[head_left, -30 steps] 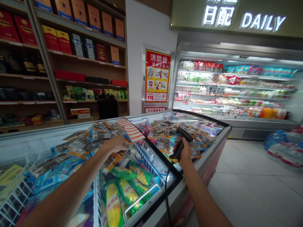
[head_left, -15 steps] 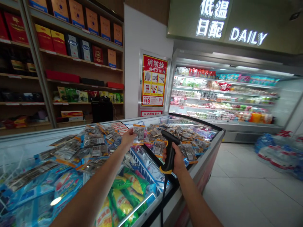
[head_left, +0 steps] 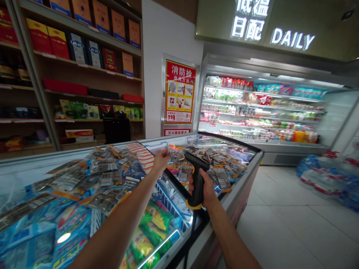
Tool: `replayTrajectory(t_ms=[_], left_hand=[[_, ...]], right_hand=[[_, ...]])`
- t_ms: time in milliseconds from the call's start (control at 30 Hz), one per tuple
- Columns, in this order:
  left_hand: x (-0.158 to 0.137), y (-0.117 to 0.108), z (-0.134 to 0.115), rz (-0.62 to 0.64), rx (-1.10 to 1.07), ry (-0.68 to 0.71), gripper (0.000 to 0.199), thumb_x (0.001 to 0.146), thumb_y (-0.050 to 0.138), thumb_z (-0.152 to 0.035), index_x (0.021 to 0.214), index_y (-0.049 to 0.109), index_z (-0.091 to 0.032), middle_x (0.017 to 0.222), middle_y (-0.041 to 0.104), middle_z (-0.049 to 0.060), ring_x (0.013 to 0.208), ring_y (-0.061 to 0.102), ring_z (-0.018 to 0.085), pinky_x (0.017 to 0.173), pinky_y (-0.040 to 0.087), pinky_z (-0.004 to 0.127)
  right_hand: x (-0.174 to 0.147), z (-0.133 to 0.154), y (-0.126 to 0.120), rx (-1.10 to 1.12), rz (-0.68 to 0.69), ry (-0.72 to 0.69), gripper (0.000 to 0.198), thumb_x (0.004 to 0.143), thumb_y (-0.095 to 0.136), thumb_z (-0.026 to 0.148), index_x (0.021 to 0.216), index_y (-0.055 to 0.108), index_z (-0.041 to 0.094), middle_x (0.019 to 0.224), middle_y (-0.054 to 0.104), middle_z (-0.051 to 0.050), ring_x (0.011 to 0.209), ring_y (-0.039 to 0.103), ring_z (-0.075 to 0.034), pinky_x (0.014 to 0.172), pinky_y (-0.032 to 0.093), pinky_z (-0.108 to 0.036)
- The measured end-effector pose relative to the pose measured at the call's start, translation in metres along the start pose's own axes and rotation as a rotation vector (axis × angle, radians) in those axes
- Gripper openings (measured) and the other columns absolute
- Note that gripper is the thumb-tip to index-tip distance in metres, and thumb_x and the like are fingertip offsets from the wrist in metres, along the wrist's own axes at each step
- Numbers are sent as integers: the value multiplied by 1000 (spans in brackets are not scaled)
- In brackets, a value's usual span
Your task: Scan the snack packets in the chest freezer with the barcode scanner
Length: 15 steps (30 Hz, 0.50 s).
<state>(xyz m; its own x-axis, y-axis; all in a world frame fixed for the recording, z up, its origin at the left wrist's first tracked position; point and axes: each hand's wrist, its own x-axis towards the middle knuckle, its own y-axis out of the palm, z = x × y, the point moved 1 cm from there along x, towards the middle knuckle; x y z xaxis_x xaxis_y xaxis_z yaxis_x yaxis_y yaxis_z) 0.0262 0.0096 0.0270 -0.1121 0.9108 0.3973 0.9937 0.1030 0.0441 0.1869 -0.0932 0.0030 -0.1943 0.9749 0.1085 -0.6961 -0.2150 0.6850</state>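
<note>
In my right hand (head_left: 206, 188) is a black handheld barcode scanner (head_left: 198, 175) with yellow trim. My fingers wrap its grip, and its cord hangs down. My left hand (head_left: 160, 161) reaches over the freezer, fingers pinched at the near edge of a small clear packet (head_left: 176, 151) with an orange strip. The packet is blurred and lies against the right-hand pile of packets (head_left: 218, 164). A larger pile of similar packets (head_left: 103, 172) is spread on the glass left of my left arm.
The chest freezer (head_left: 241, 183) holds blue bags (head_left: 30, 239) and green-yellow bags (head_left: 146, 239) beneath its glass. Shelves of boxes (head_left: 81, 52) stand behind to the left. An open chiller (head_left: 260, 112) stands at the back right. Bundled water bottles (head_left: 322, 175) sit on the tiled floor (head_left: 275, 220).
My left hand has moved right with the packet, from above the middle divider to the right-hand pile. The packet no longer faces me upright. My right hand keeps hold of the scanner.
</note>
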Motion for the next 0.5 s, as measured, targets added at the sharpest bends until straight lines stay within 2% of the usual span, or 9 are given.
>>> replayTrajectory(t_ms=[233,400,500], left_hand=[[7,5,13,-72,-46,-29,37,55,51,-4,88,65,-12,82,69,2,79,61,17,80,44,29],[12,8,19,-201,4,-114,50,58,49,-2,106,60,-12,82,67,4,69,61,16,65,46,26],[20,13,22,-267,31,-160,57,58,50,-2,113,56,-14,84,67,5,71,61,17,58,46,24]], right_hand=[[1,2,-2,7,-6,-18,34,63,62,45,77,55,16,52,52,2,38,44,-9,34,37,-20],[5,14,-14,39,-96,-124,34,62,63,45,79,54,17,53,53,2,40,46,-10,36,37,-20],[9,22,-24,62,-160,-196,32,64,62,44,79,53,17,52,52,3,40,45,-9,36,37,-19]])
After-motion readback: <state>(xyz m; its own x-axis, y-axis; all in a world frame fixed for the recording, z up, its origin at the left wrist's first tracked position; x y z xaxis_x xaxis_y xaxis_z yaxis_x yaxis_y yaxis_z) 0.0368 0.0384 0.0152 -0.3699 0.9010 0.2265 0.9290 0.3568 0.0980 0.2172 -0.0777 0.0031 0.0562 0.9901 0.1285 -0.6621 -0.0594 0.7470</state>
